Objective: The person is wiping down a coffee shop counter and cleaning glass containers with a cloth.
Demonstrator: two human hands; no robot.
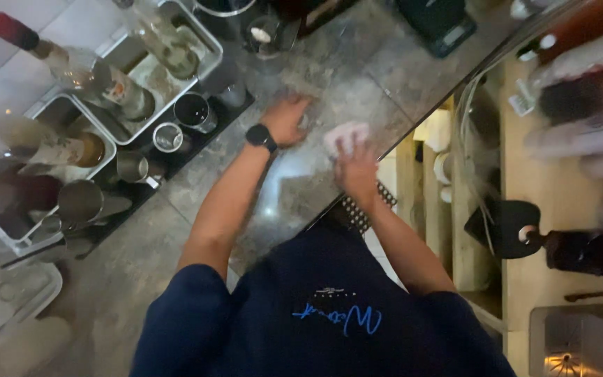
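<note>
I look straight down at a dark stone counter [357, 77]. My left hand [286, 120], with a black watch [261, 136] on its wrist, lies flat on the counter with fingers together, holding nothing that I can see. My right hand [356, 167] presses on a pale pink cloth [347, 132] lying on the counter just right of the left hand. Both hands are blurred by motion. My dark blue shirt [329, 314] fills the lower middle of the view.
Metal trays [197, 63] with glass bottles [85, 70] and several steel cups [193, 110] line the counter's left side. A dark scale [437, 24] stands at the far edge. Shelves with cups [444, 167] lie below on the right, with a sink [581, 342] at lower right.
</note>
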